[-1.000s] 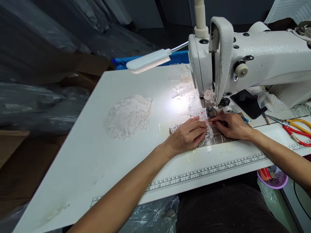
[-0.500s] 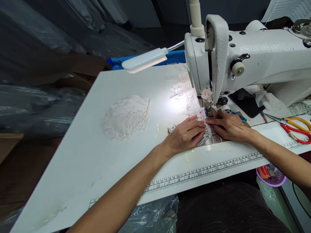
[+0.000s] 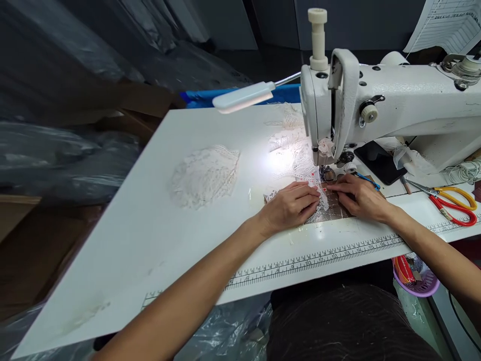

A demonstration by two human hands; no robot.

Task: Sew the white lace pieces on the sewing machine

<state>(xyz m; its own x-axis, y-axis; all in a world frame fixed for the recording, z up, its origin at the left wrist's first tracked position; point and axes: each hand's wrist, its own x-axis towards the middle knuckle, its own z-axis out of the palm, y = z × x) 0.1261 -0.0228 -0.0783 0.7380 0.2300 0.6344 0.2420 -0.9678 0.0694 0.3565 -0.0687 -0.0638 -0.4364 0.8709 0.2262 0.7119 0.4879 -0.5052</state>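
Note:
White lace fabric [image 3: 323, 203] lies under the presser foot [image 3: 322, 173] of a white sewing machine [image 3: 406, 90]. My left hand [image 3: 295, 203] rests flat on this lace, palm down, its fingers stretched towards the needle area. From the other side, my right hand [image 3: 358, 195] reaches in with its index fingertip at the lace edge, just in front of the foot; its thumb sits apart from that finger. Small red marks show near the fingertips. Beneath the lace is a brownish, shiny plate [image 3: 336, 211]. More lace [image 3: 293, 135] spreads behind the foot under the lamp's light.
A separate lace pile [image 3: 206, 175] lies left on the white table [image 3: 150, 225]. A lamp [image 3: 244, 98] overhangs the table. Right of my hands are a black phone [image 3: 379, 161], blue-handled tool [image 3: 368, 180] and scissors [image 3: 451, 205]. A ruler strip [image 3: 300, 266] runs along the front edge.
The camera view has shifted, so the machine and table appear lower and further right. My right index finger sits slightly further from the left fingers; both hands stay by the lace.

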